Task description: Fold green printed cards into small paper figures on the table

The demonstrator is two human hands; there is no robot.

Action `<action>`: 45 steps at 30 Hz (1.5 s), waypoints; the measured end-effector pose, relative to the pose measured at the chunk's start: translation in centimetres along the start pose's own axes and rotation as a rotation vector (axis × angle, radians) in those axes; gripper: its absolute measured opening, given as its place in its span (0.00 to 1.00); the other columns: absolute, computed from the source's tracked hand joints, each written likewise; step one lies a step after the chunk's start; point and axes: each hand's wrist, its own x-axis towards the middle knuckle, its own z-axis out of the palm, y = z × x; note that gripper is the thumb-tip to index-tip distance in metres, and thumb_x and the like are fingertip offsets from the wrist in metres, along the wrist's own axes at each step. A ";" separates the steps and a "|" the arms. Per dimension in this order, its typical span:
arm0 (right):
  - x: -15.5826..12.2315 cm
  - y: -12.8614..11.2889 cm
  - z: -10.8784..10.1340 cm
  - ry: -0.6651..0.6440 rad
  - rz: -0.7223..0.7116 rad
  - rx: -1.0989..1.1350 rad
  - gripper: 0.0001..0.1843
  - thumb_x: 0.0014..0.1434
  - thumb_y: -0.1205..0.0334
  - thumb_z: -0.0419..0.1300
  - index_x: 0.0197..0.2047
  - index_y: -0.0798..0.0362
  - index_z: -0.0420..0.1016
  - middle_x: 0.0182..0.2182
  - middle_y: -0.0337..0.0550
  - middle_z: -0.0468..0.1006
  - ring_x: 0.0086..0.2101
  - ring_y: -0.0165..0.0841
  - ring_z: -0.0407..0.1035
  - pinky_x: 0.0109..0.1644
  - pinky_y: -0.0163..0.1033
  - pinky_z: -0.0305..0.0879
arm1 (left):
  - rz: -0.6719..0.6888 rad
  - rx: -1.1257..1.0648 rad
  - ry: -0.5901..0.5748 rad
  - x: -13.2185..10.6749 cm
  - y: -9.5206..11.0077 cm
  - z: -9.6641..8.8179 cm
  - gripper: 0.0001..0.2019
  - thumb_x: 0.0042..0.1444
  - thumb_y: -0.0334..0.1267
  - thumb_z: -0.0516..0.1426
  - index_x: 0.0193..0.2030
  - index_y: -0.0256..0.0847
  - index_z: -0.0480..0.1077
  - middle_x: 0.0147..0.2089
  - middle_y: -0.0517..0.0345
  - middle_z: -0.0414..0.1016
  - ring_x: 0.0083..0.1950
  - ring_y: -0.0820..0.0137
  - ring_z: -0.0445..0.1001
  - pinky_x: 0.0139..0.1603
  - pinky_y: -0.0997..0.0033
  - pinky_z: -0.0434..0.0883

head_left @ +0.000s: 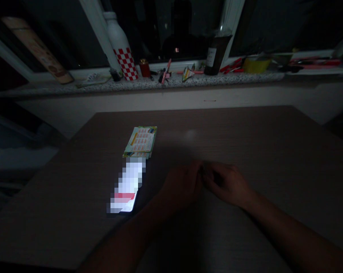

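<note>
My left hand (181, 184) and my right hand (228, 184) meet over the middle of the table, fingertips close together. Both have their fingers curled in. A small dark spot shows between the fingertips, but the dim light hides what it is. To the left of my left hand lies a phone (128, 206) with a bright, partly blurred screen. Just beyond the phone is a small stack of printed cards (141, 140) with rows of reddish print.
The wooden table (245, 132) reaches to the wall under a window. On the stone sill (97, 90) stand a white bottle with red checks (126, 62), a tall tube (40, 53), a small amber jar (144, 68), a dark container (213, 57) and a yellow bowl-like item (256, 65).
</note>
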 end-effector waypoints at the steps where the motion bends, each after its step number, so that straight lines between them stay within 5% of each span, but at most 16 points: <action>1: 0.0 0.0 0.0 -0.016 -0.016 0.005 0.08 0.56 0.61 0.55 0.27 0.52 0.61 0.21 0.36 0.66 0.23 0.28 0.61 0.28 0.34 0.54 | 0.012 -0.024 -0.006 0.0 0.0 -0.1 0.13 0.60 0.35 0.46 0.52 0.37 0.58 0.37 0.50 0.74 0.36 0.64 0.74 0.36 0.65 0.69; 18: -0.2 0.1 -0.2 -0.080 -0.077 0.103 0.02 0.54 0.68 0.53 0.31 0.52 0.65 0.24 0.37 0.68 0.24 0.29 0.63 0.29 0.34 0.58 | 0.032 -0.143 -0.023 -0.2 0.0 0.0 0.15 0.61 0.36 0.47 0.53 0.35 0.60 0.42 0.46 0.75 0.41 0.62 0.75 0.40 0.62 0.70; 25: 0.0 0.3 -0.9 0.163 -0.007 0.184 0.03 0.58 0.63 0.55 0.35 0.53 0.69 0.29 0.42 0.72 0.31 0.33 0.67 0.36 0.38 0.63 | 0.026 -0.294 -0.016 -0.5 -0.5 -0.3 0.14 0.62 0.36 0.47 0.53 0.37 0.59 0.45 0.48 0.75 0.43 0.63 0.75 0.42 0.63 0.70; 31: 0.3 0.5 -0.4 0.043 0.239 0.759 0.17 0.54 0.56 0.62 0.46 0.52 0.68 0.34 0.44 0.78 0.32 0.33 0.73 0.38 0.39 0.69 | 0.034 -0.553 -0.003 -0.8 -0.6 -0.8 0.13 0.62 0.35 0.48 0.53 0.40 0.58 0.51 0.48 0.73 0.51 0.65 0.73 0.49 0.64 0.69; 38: 0.2 0.7 -0.4 0.060 0.259 1.034 0.17 0.51 0.58 0.66 0.44 0.48 0.72 0.34 0.41 0.80 0.32 0.30 0.75 0.36 0.36 0.71 | -0.067 -0.615 0.102 -0.9 -0.8 -1.0 0.11 0.60 0.40 0.52 0.48 0.40 0.64 0.44 0.52 0.75 0.45 0.67 0.74 0.45 0.69 0.70; 45: 0.1 0.4 -0.4 0.091 0.200 1.024 0.17 0.52 0.58 0.66 0.44 0.50 0.70 0.34 0.43 0.80 0.32 0.32 0.76 0.35 0.35 0.73 | 0.023 -0.566 0.300 -0.5 -0.9 -1.1 0.06 0.57 0.37 0.56 0.35 0.38 0.73 0.40 0.54 0.76 0.40 0.70 0.74 0.42 0.71 0.69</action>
